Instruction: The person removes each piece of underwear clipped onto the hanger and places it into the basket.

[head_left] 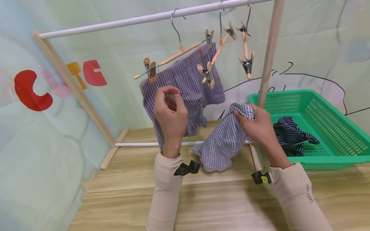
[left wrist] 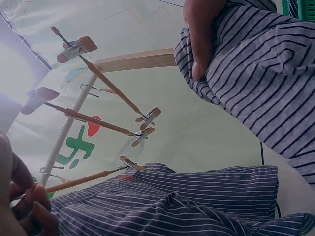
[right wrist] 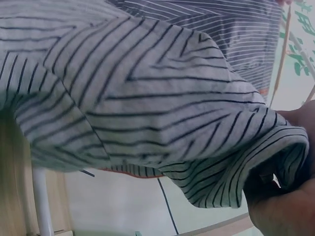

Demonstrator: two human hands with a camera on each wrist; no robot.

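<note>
My right hand (head_left: 258, 123) grips one gathered end of a light grey garment with dark stripes (head_left: 222, 144). The rest of it droops toward the table, and its folds hide its shape. My left hand (head_left: 171, 112) is raised in front of purple-and-white striped shorts (head_left: 188, 80), fingers loosely curled with nothing visible in them. Those shorts hang by their waistband from two clips of a hanger (head_left: 180, 53). Filling much of the right wrist view, the light striped garment (right wrist: 147, 98) shows a folded edge at the hand. In the left wrist view the hanging shorts (left wrist: 172, 211) lie beyond the left fingers (left wrist: 37, 206).
Two more clip hangers (head_left: 220, 48) hang on the white rod (head_left: 130, 21) of a wooden rack, whose right post (head_left: 270, 54) stands beside the right hand. A green basket (head_left: 341, 109) at the right holds a dark striped garment (head_left: 292, 134). Below is a wooden tabletop (head_left: 130, 192).
</note>
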